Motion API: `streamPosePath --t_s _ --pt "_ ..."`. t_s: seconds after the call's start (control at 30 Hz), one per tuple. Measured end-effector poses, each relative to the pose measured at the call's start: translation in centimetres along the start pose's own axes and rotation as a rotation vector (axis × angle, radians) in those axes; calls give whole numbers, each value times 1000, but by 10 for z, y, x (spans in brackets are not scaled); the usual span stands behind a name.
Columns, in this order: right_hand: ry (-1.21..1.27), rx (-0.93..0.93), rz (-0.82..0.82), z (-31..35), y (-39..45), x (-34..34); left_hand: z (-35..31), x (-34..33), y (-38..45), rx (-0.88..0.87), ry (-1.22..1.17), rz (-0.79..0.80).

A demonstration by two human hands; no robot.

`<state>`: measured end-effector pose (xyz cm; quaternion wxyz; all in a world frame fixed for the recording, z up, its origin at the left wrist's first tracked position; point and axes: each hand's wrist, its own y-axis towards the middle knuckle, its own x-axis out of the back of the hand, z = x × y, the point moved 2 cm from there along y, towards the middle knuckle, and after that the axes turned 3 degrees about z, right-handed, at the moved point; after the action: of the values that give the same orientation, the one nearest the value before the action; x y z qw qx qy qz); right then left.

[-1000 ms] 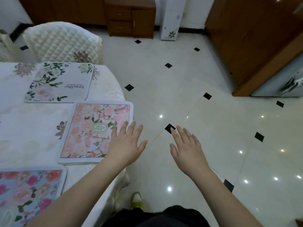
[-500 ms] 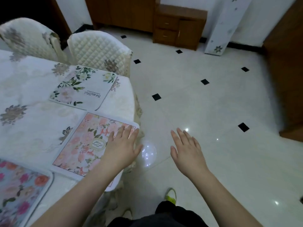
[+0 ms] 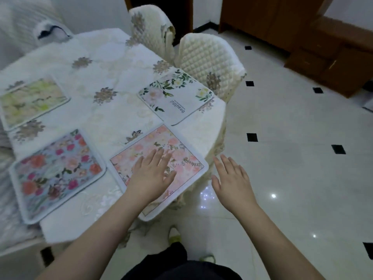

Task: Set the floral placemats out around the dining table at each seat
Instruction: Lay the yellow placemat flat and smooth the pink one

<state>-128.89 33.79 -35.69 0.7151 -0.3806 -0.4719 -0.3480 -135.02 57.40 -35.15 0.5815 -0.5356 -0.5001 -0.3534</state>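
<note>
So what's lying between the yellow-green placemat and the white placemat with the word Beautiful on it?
No object: only bare floral tablecloth, head view, between the yellow-green floral placemat and the white leafy placemat.

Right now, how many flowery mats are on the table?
4: a pink mat under the left hand, a blue mat beside it, a white mat by the chair, a green mat far left.

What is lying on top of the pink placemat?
The left hand rests flat on the pink placemat. Nothing else lies there. The print beneath the hand is covered.
</note>
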Motion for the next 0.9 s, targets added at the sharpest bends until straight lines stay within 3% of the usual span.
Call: streamPosePath --t_s 0.27,0.47,0.67,0.9 --pt "-82 196 74 48 77 1 56 -29 3 164 -111 -29" --pt "-136 238 134 66 118 -10 80 -54 13 229 -179 -11" --pt "-120 270 228 66 155 -36 83 -79 24 264 -188 39" --pt "-201 447 330 58 193 -72 69 -101 32 286 -230 65"
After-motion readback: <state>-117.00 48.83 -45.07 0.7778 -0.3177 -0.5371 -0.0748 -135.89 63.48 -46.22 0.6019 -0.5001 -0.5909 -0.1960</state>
